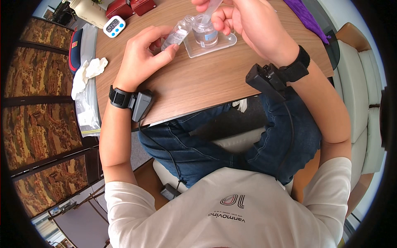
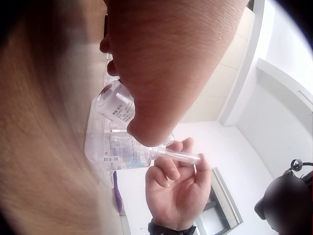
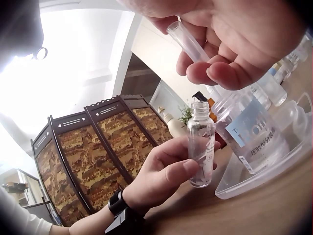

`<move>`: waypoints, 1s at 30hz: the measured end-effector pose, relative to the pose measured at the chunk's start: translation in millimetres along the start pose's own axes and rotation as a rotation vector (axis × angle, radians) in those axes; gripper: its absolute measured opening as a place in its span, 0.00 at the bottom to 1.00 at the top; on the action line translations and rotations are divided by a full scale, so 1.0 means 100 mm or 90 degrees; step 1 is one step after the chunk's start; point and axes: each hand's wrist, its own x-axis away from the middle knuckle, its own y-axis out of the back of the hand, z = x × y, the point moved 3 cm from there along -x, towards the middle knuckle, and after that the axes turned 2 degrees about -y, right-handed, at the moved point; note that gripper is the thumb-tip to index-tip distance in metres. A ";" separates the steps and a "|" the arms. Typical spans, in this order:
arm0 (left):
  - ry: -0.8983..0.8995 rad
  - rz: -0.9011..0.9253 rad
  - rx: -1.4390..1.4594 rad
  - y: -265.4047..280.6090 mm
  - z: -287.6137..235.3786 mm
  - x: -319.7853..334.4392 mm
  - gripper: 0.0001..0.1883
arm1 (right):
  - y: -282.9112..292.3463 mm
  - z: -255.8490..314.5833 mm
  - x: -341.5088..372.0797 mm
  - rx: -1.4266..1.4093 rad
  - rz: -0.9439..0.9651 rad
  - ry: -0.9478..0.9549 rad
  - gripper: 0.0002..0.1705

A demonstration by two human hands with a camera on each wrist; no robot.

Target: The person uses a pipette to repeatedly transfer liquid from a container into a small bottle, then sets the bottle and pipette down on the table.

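Observation:
In the head view my left hand (image 1: 142, 53) grips a small clear bottle (image 1: 176, 37) with an uncapped neck, tilted toward a jar. The wide-mouthed clear jar (image 1: 206, 38) has a blue-and-white label and stands on a clear plastic tray (image 1: 225, 43). My right hand (image 1: 258, 31) holds a clear plastic tube (image 1: 213, 6) above the jar between its fingers. In the right wrist view the tube (image 3: 188, 42) slants down toward the jar's mouth (image 3: 226, 100), its lower end partly hidden behind my fingers. The bottle's neck (image 3: 200, 109) is close beside the jar.
A white timer (image 1: 114, 27), a beige tumbler (image 1: 88, 12) and red boxes (image 1: 142, 5) stand at the back left. Crumpled tissue (image 1: 96, 68) and a zip bag (image 1: 87, 120) lie along the left edge. Purple cloth (image 1: 308, 17) lies at the right; several bottles (image 3: 275, 89) stand behind the jar.

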 end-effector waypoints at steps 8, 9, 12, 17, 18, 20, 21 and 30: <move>0.007 -0.005 0.004 0.00 0.01 0.01 0.17 | 0.10 0.18 0.07 0.056 -0.061 0.138 0.25; -0.003 -0.014 0.002 -0.01 0.02 0.00 0.18 | 0.16 0.26 0.09 -0.026 -0.051 0.213 0.25; -0.010 -0.014 0.001 0.00 0.01 0.01 0.18 | 0.19 0.48 0.18 -0.134 -0.080 0.332 0.25; -0.008 -0.004 -0.003 0.00 0.01 0.00 0.17 | 0.11 0.47 0.21 -0.187 -0.082 0.391 0.25; -0.011 -0.012 0.000 -0.01 0.03 0.00 0.18 | 0.09 0.42 0.18 -0.200 -0.094 0.370 0.25; -0.014 -0.020 0.002 -0.01 0.04 0.00 0.19 | 0.08 0.40 0.17 -0.213 -0.105 0.348 0.26; -0.011 -0.019 -0.001 -0.01 0.04 0.00 0.19 | 0.08 0.41 0.18 -0.222 -0.084 0.310 0.26; -0.013 -0.021 -0.004 -0.01 0.05 0.00 0.19 | 0.04 0.42 0.17 -0.210 -0.085 0.250 0.33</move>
